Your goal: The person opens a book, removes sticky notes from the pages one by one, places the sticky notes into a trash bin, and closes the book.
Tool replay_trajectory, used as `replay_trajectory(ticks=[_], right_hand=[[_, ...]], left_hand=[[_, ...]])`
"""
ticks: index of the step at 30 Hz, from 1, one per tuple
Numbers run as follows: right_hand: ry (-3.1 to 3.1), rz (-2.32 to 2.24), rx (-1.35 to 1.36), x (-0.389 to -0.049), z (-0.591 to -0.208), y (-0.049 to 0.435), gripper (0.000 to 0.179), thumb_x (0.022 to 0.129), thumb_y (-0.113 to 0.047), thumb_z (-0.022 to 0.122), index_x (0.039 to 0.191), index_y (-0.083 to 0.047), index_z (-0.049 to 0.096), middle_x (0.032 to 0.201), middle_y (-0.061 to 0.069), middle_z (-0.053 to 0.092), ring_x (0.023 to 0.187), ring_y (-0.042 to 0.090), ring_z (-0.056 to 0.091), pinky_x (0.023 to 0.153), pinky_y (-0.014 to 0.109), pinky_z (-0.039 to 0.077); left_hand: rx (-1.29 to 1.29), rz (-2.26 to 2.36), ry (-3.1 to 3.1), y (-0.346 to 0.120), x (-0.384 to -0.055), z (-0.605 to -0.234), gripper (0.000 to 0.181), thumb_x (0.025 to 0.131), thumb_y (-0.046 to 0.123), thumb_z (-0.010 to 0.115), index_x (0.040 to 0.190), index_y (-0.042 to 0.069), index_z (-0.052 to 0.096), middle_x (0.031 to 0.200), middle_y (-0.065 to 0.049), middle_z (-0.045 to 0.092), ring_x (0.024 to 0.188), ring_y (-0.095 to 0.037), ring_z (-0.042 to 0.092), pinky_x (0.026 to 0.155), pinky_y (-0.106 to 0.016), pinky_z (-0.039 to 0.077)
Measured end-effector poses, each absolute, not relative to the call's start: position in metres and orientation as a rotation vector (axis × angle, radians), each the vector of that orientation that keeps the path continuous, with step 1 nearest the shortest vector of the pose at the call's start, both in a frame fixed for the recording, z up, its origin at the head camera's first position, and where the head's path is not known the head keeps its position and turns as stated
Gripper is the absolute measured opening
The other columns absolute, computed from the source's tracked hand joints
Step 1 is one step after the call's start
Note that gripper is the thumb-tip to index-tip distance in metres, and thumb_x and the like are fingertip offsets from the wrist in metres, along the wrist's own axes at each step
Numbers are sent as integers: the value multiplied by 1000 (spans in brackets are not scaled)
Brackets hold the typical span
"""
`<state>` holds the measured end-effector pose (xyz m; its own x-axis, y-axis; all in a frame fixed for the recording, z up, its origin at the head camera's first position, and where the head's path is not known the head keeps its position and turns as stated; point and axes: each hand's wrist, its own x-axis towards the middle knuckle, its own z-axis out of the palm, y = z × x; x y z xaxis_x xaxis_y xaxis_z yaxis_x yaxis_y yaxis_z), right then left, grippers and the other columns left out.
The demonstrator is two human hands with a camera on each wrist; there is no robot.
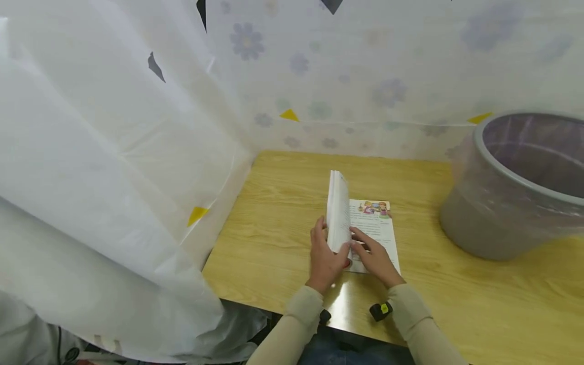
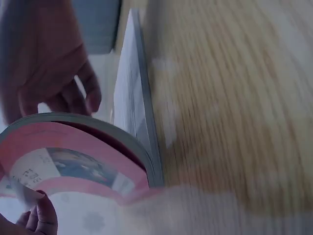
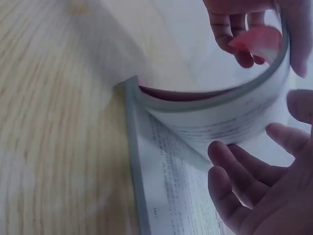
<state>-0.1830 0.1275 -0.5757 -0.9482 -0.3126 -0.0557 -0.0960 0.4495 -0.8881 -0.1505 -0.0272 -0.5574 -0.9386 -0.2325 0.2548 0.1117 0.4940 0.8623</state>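
Note:
An open paperback book (image 1: 339, 213) is on the wooden table, its left block of pages raised and bent. My left hand (image 1: 326, 258) grips this raised part, thumb on the page side and fingers behind. In the left wrist view the pink cover (image 2: 98, 161) of the book curves over, and the left fingers (image 2: 46, 215) show at its edge. The right-hand page (image 1: 376, 230), with a coloured drawing at its top, lies flat. My right hand (image 1: 376, 258) is by the inner side of the raised pages, its fingers (image 3: 239, 171) loosely spread near the paper.
A grey bin (image 1: 502, 203) lined with clear plastic stands on the table (image 1: 283, 203) to the right. White sheeting (image 1: 137, 152) hangs along the left side, and a flowered sheet (image 1: 365, 76) covers the back. A small black object (image 1: 380, 311) is by the right wrist.

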Motion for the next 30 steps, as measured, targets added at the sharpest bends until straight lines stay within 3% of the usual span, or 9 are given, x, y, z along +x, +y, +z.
replay_trajectory(ticks=[4, 8, 12, 18, 25, 30], right_hand=[[2371, -1645, -235, -183, -566, 139, 56, 106, -41, 41, 156, -16, 34, 149, 23, 50, 119, 32, 63, 91, 32, 54], [2239, -1761, -130, -179, -558, 153, 62, 107, -44, 35, 155, -6, 32, 150, 25, 46, 108, 5, 60, 86, 22, 52], [2176, -1788, -61, -175, -558, 166, 57, 107, -37, 37, 151, 0, 37, 145, 28, 49, 96, -11, 54, 82, 18, 50], [2277, -1641, -21, -170, -575, 176, 51, 103, -16, 45, 151, 0, 37, 140, 29, 55, 94, 1, 61, 78, 17, 51], [2504, -1332, 7, -165, -596, 179, 54, 99, -23, 58, 146, 1, 45, 128, 27, 64, 108, 31, 63, 80, 27, 51], [2617, -1252, -14, -165, -602, 179, 58, 95, -23, 63, 146, -1, 46, 103, 21, 67, 91, 26, 60, 74, 27, 46]], left_hand=[[-194, -1440, -2505, -12, -143, -555, 89, 87, 27, 70, 158, 17, 17, 138, -7, 53, 97, -16, 65, 75, -22, 56], [-526, -1201, -2725, -5, -140, -559, 75, 92, 34, 66, 155, 15, 29, 142, -5, 58, 114, -14, 65, 97, -25, 53], [-766, -754, -2887, -5, -140, -565, 56, 96, 41, 58, 147, 18, 49, 148, 2, 55, 136, -18, 52, 116, -31, 39], [-744, -403, -3013, -15, -141, -572, 45, 99, 44, 52, 136, 21, 60, 147, 2, 55, 139, -24, 48, 115, -40, 39], [-575, -293, -3186, -29, -136, -577, 50, 97, 43, 50, 143, 23, 53, 155, 3, 46, 143, -29, 41, 109, -50, 42], [-604, -309, -3218, -31, -136, -577, 55, 96, 41, 50, 147, 21, 48, 159, -1, 40, 145, -31, 37, 111, -51, 39]])
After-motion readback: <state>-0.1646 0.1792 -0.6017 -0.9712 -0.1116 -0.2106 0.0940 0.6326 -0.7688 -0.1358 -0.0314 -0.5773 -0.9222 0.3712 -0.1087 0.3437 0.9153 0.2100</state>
